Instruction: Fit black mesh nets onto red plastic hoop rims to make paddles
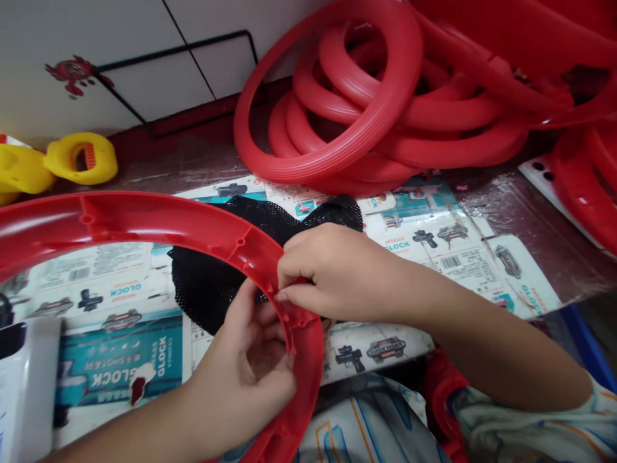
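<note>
A large red plastic ring [193,225] with a hollow, ribbed channel faces up and reaches out of view at the left and bottom. My left hand [255,347] grips the inner edge of this ring, its fingers curled behind the wall and its thumb on the near side. Bent and pinched together, the fingers of my right hand [308,276] press at the ring's channel; what lies between them, if anything, is hidden. Black mesh netting [207,289] lies bunched under and behind the ring, close to both hands.
Printed cardboard [463,257] covers the dark red table. Several red rings [337,161] are heaped at the back, with more red parts [588,186] at the right. Yellow plastic pieces [81,161] sit at the left back, and a white object [33,386] stands at the left front.
</note>
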`<move>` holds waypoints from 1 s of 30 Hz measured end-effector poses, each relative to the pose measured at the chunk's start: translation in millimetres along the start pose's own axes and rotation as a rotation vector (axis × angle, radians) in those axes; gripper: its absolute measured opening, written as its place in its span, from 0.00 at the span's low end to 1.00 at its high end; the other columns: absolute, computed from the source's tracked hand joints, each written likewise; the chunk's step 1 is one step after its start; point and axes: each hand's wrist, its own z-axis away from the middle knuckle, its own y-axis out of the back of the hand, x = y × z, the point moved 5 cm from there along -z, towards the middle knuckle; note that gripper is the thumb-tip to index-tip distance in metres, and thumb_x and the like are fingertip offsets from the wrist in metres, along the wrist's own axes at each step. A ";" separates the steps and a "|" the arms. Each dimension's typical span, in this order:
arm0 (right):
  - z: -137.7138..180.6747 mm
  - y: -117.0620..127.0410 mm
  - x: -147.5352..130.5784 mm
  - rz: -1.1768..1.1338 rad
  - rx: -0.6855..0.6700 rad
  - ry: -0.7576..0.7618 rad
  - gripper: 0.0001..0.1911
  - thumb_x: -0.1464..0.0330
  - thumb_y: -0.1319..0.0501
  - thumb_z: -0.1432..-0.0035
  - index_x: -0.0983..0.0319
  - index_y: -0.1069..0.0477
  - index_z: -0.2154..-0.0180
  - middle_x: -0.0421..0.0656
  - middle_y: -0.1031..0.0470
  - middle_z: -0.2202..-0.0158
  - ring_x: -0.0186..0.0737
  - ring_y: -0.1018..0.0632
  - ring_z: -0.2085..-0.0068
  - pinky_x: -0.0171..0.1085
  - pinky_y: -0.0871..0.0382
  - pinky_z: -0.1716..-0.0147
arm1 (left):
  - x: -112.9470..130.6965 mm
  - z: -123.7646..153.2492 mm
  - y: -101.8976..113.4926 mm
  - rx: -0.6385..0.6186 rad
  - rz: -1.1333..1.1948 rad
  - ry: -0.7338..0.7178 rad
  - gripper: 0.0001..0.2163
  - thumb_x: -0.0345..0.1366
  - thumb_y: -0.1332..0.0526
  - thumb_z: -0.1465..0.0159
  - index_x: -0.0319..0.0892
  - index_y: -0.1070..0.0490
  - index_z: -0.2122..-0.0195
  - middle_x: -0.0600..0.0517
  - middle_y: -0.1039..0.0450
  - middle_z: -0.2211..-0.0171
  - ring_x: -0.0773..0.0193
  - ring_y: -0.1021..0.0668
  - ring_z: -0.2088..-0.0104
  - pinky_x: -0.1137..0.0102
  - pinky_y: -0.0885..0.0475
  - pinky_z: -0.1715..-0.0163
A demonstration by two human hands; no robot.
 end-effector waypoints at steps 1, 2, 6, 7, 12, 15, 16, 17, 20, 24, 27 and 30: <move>-0.1 -0.1 -0.1 0.004 0.002 0.001 0.09 0.78 0.41 0.45 0.64 0.27 0.75 0.39 0.27 0.73 0.32 0.30 0.70 0.33 0.44 0.71 | -0.3 0.8 0.7 0.012 0.013 -0.016 0.34 0.25 0.39 0.44 0.53 0.49 0.40 0.49 0.26 0.52 0.60 0.20 0.59 0.70 0.22 0.66; -0.3 -0.3 -0.2 0.008 0.004 0.004 0.09 0.78 0.41 0.45 0.64 0.26 0.75 0.39 0.27 0.73 0.32 0.30 0.70 0.33 0.44 0.71 | -0.2 1.4 1.6 0.025 0.020 -0.035 0.35 0.25 0.39 0.44 0.53 0.52 0.39 0.48 0.27 0.52 0.60 0.20 0.59 0.69 0.22 0.65; -2.0 -1.4 -0.5 0.043 0.024 0.021 0.08 0.77 0.40 0.45 0.64 0.27 0.75 0.39 0.27 0.73 0.33 0.31 0.70 0.33 0.44 0.71 | 3.7 1.5 2.4 0.058 -0.038 -0.084 0.31 0.29 0.38 0.43 0.50 0.50 0.41 0.46 0.27 0.53 0.60 0.20 0.60 0.71 0.23 0.68; -2.3 -1.9 -0.5 0.047 0.027 0.025 0.08 0.77 0.40 0.45 0.64 0.27 0.75 0.39 0.28 0.74 0.32 0.31 0.70 0.33 0.45 0.71 | 5.0 0.8 1.8 0.054 -0.052 -0.088 0.30 0.29 0.37 0.43 0.49 0.49 0.42 0.46 0.26 0.53 0.60 0.19 0.61 0.73 0.24 0.69; -2.3 -2.4 0.2 0.011 0.038 0.060 0.08 0.76 0.38 0.46 0.64 0.28 0.76 0.37 0.30 0.75 0.31 0.32 0.72 0.33 0.46 0.73 | 4.5 -2.6 0.8 0.037 -0.058 -0.075 0.28 0.30 0.36 0.43 0.51 0.47 0.45 0.50 0.25 0.57 0.64 0.20 0.67 0.77 0.27 0.75; -2.0 0.7 1.5 0.032 0.059 0.128 0.06 0.75 0.36 0.45 0.64 0.26 0.75 0.38 0.30 0.74 0.31 0.32 0.71 0.33 0.44 0.72 | 0.7 -2.8 1.1 0.023 -0.048 -0.046 0.31 0.30 0.36 0.43 0.52 0.49 0.42 0.51 0.26 0.58 0.65 0.20 0.68 0.77 0.27 0.75; -1.9 1.8 1.6 0.053 0.064 0.165 0.06 0.75 0.36 0.45 0.64 0.25 0.73 0.38 0.30 0.73 0.32 0.31 0.70 0.32 0.43 0.71 | -0.2 -2.7 1.0 0.016 -0.039 -0.036 0.32 0.29 0.36 0.43 0.53 0.50 0.41 0.52 0.26 0.59 0.65 0.20 0.67 0.77 0.26 0.74; -1.7 2.8 1.4 0.083 0.068 0.209 0.05 0.75 0.36 0.44 0.64 0.24 0.72 0.39 0.29 0.72 0.33 0.31 0.68 0.32 0.42 0.69 | -0.8 -2.7 0.8 0.011 -0.029 -0.027 0.33 0.28 0.36 0.43 0.53 0.51 0.40 0.52 0.26 0.60 0.65 0.20 0.67 0.77 0.26 0.73; 0.1 4.1 -0.7 0.197 0.090 0.351 0.07 0.76 0.40 0.40 0.65 0.23 0.66 0.42 0.26 0.66 0.35 0.29 0.63 0.33 0.38 0.64 | -1.4 -2.3 -0.9 -0.021 -0.016 0.000 0.33 0.27 0.36 0.43 0.53 0.50 0.41 0.55 0.28 0.62 0.67 0.21 0.67 0.76 0.24 0.70; 4.1 2.5 -4.9 0.281 0.146 0.477 0.11 0.78 0.45 0.37 0.67 0.23 0.63 0.45 0.25 0.62 0.36 0.30 0.61 0.33 0.36 0.62 | -0.1 -1.7 -4.2 -0.079 -0.020 -0.006 0.31 0.25 0.37 0.43 0.53 0.48 0.42 0.53 0.28 0.60 0.65 0.21 0.66 0.74 0.24 0.69; 3.8 0.5 -5.7 0.288 0.185 0.497 0.12 0.78 0.46 0.37 0.67 0.23 0.64 0.45 0.26 0.63 0.36 0.30 0.62 0.34 0.36 0.62 | -0.7 -2.2 -6.5 -0.124 -0.011 0.000 0.33 0.24 0.38 0.43 0.53 0.51 0.41 0.49 0.28 0.54 0.60 0.20 0.60 0.68 0.22 0.64; -0.7 -1.8 -2.3 0.258 0.163 0.435 0.10 0.77 0.43 0.38 0.67 0.23 0.66 0.45 0.26 0.65 0.36 0.29 0.63 0.35 0.35 0.62 | -4.1 -3.0 -9.9 -0.199 0.003 0.022 0.33 0.25 0.39 0.41 0.51 0.54 0.40 0.46 0.27 0.54 0.58 0.19 0.61 0.64 0.22 0.62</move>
